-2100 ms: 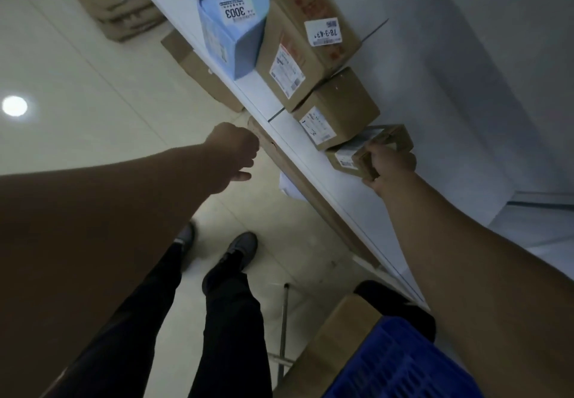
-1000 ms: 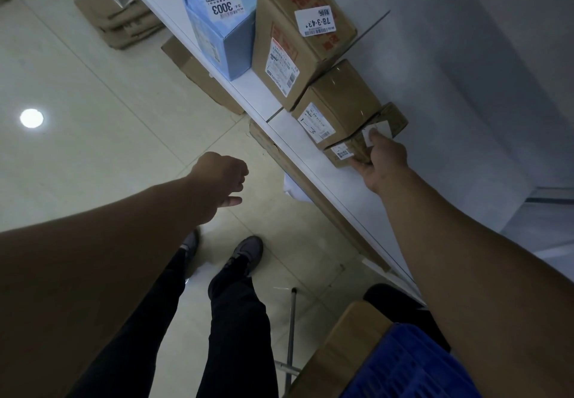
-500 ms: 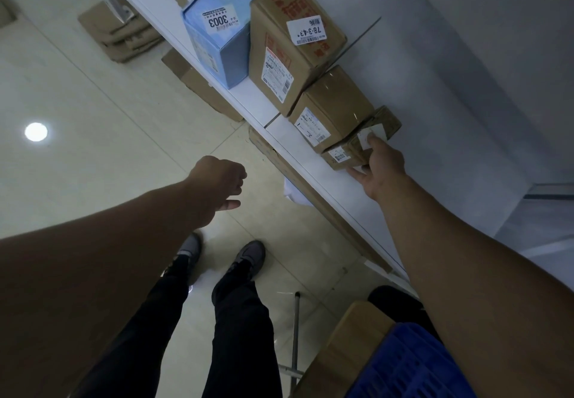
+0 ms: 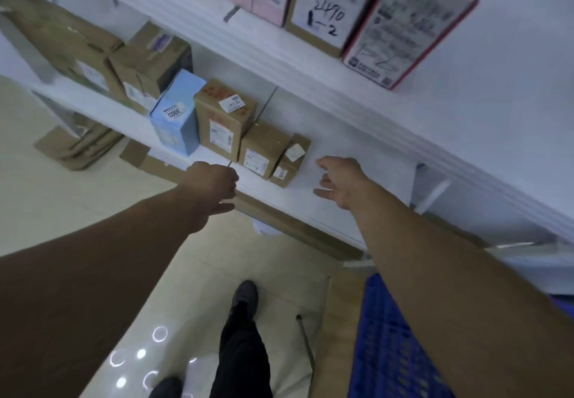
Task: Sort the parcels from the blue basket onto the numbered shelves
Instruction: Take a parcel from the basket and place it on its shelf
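A small brown parcel [image 4: 290, 161] with a white sticker stands on the white middle shelf [image 4: 323, 186], pressed against a slightly larger brown box [image 4: 262, 149]. My right hand [image 4: 340, 182] hovers just right of the small parcel, fingers spread, holding nothing. My left hand [image 4: 214, 185] hangs loosely curled in front of the shelf edge, empty. The blue basket [image 4: 394, 345] sits at the lower right, partly hidden behind my right forearm.
Left along the same shelf stand a tall brown box [image 4: 223, 118], a light blue box [image 4: 177, 118] labelled 3003 and more cartons [image 4: 93, 56]. The upper shelf holds marked boxes [image 4: 329, 3]. Flattened cardboard [image 4: 77, 146] lies on the floor. My feet [image 4: 245, 298] are below.
My right hand has let go of the small parcel and drawn back to the right, fingers open. The parcel stays on the shelf. My head has tilted up, showing the upper shelf.
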